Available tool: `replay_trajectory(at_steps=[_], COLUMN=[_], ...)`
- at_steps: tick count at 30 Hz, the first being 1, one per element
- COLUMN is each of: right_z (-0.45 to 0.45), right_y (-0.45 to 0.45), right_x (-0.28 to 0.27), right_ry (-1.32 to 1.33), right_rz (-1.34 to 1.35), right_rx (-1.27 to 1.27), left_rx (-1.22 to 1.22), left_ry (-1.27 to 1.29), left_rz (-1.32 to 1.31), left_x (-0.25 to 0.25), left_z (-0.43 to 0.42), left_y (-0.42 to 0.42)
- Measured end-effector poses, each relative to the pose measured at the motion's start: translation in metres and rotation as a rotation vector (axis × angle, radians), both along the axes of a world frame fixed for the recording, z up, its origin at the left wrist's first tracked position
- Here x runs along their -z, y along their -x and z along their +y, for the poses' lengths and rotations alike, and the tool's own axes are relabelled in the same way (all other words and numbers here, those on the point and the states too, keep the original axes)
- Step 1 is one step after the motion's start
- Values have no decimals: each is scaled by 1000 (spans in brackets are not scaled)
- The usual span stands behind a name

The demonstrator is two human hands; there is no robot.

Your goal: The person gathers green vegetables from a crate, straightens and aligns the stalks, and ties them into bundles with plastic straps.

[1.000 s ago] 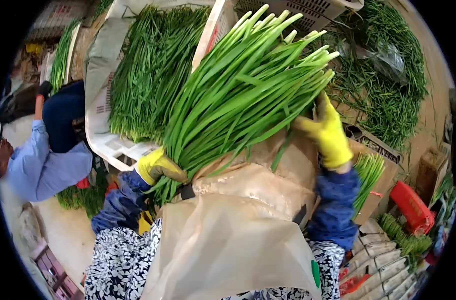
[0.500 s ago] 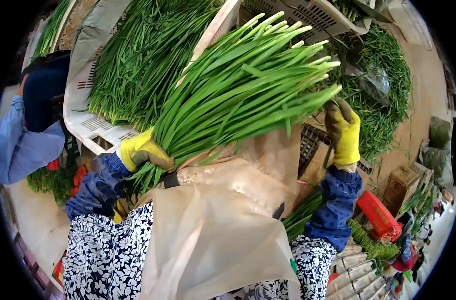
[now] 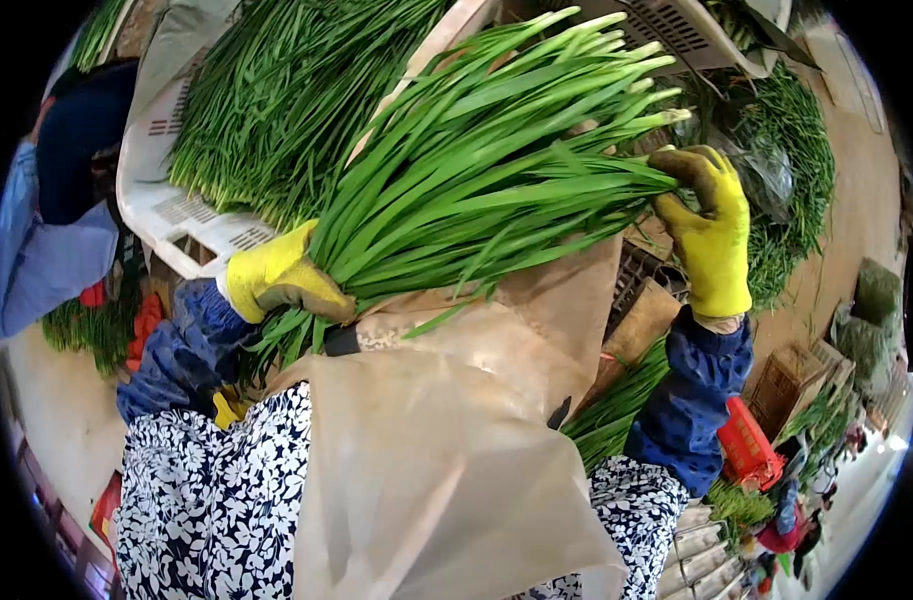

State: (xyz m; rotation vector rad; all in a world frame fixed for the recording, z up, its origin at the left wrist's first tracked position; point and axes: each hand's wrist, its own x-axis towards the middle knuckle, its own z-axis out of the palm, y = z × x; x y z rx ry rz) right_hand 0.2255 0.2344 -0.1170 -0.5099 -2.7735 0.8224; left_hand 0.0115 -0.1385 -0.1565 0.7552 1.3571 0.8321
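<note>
A large fanned bunch of long green stalks (image 3: 477, 170) lies slantwise above my apron, pale ends toward the upper right. My left hand (image 3: 292, 275), in a yellow glove, is closed around the leafy lower-left end, with leaf tips hanging below it. At the bunch's right edge is my gloved right hand (image 3: 707, 210), its fingers curled and its thumb and fingertips near the ends of the outer stalks. Whether it grips any of them is hard to make out. The beige apron (image 3: 457, 440) covers my front below the bunch.
A white crate (image 3: 157, 215) with more green stalks (image 3: 267, 110) stands at the upper left. Another crate (image 3: 687, 30) is at the top right, beside loose greens (image 3: 802, 150) and clear plastic. A person's blue sleeve (image 3: 57, 260) shows at the far left. A red bundle (image 3: 747, 450) lies lower right.
My right hand has moved from below the bunch, fingers spread, out to its right edge, and its fingers are now curled. The view has shifted; my left hand still holds the leafy end.
</note>
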Motion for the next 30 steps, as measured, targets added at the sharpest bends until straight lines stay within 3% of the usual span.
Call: replay_trajectory(at_steps=[1, 4, 5, 7, 8, 9, 10, 12, 14, 15, 17, 18, 20, 22, 25, 27, 28, 30], right_z=[-1, -5, -6, 2, 5, 12, 26, 88, 107, 73, 37, 20, 3, 0, 3, 28, 41, 47], right_y=[-2, -7, -7, -11, -11, -14, -19, -48, -66, -50, -56, -48, -40, -37, -36, -46, -51, -50], right_x=[0, -13, -17, -10, -4, 1, 6, 40, 55, 36, 41, 37, 40, 48, 54, 79, 80, 68], right_ry=[138, 502, 632, 774, 526, 440, 355, 200, 412, 603, 1035, 1011, 1077, 1083, 953, 803, 526, 226], right_rz=[-9, -44, -50, -33, -11, 34, 79, 240, 212, 128, 94, 90, 190, 266, 266, 376, 260, 196], right_rx=[26, 110, 200, 262, 178, 236, 292, 654, 803, 802, 634, 467, 594, 594, 597, 839, 994, 886], left_rx=[-13, 151, 21, 478, 630, 319, 228, 6, -74, -66, -5, 12, 41, -90, -141, -108, -67, -63], left_ry=[48, -214, -131, -504, -725, -342, -224, -5, 4, -1, -95, -127, -188, 111, 159, 143, 103, 81], left_rz=[-27, 69, 8, 302, 418, 238, 201, 114, 58, 36, 96, 150, 260, 8, -52, -10, 20, 34], left_x=[-8, 60, 36, 23, 17, 5, -3, -19, -33, -37, -39, -37, -34, -34, -31, -30, -35, -43], left_z=[6, -43, -30, -9, 1, 2, 6, 14, 27, 30, 31, 28, 23, 23, 18, 18, 19, 25], left_y=[-1, 9, 2, 21, 30, 12, 5, -8, -13, -11, -9, -8, -7, -5, -5, -4, -3, -5])
